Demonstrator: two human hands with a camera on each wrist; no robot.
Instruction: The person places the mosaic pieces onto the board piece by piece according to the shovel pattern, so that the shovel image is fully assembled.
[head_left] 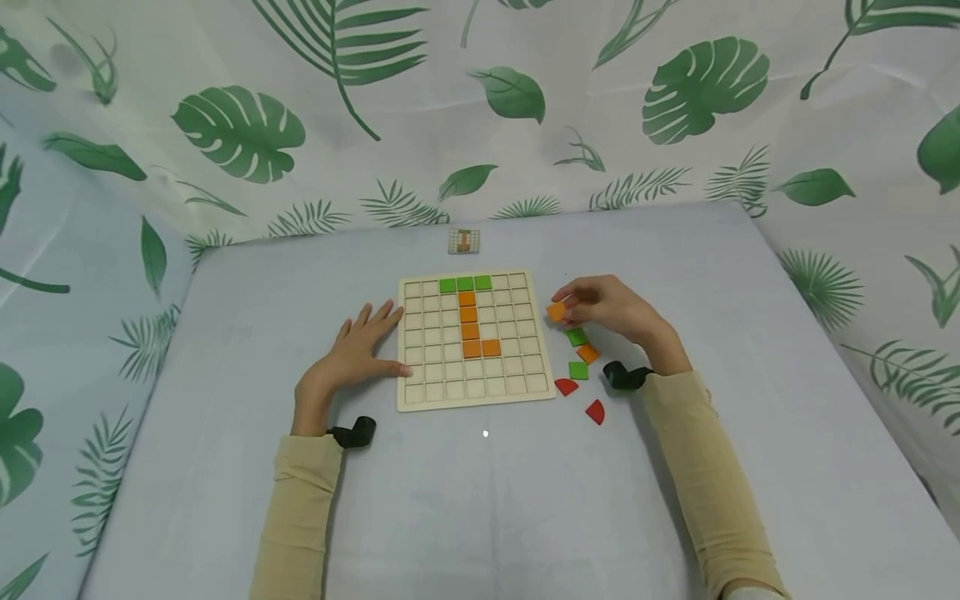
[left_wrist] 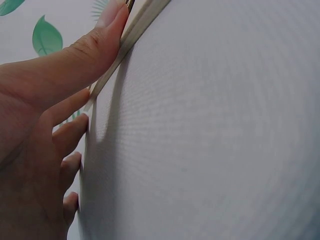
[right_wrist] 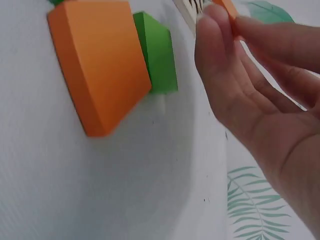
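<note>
A pale gridded board [head_left: 435,397] lies on the table, holding three green squares [head_left: 465,284] in its top row, a column of orange squares [head_left: 468,314] below them and one orange square [head_left: 491,347] beside the column's foot. The left hand [head_left: 352,354] rests spread at the board's left edge, its thumb on the rim; the left wrist view shows that hand [left_wrist: 45,125] against the edge. Right of the board, the right hand [head_left: 611,308] pinches an orange square [head_left: 556,311] between thumb and fingers; in the right wrist view this piece [right_wrist: 227,10] is partly hidden.
Loose green pieces [head_left: 578,371], an orange piece [head_left: 588,354] and two red quarter-round pieces [head_left: 595,412] lie right of the board. A small pattern card [head_left: 464,241] sits behind it. Leaf-printed cloth [head_left: 465,158] stands behind the table.
</note>
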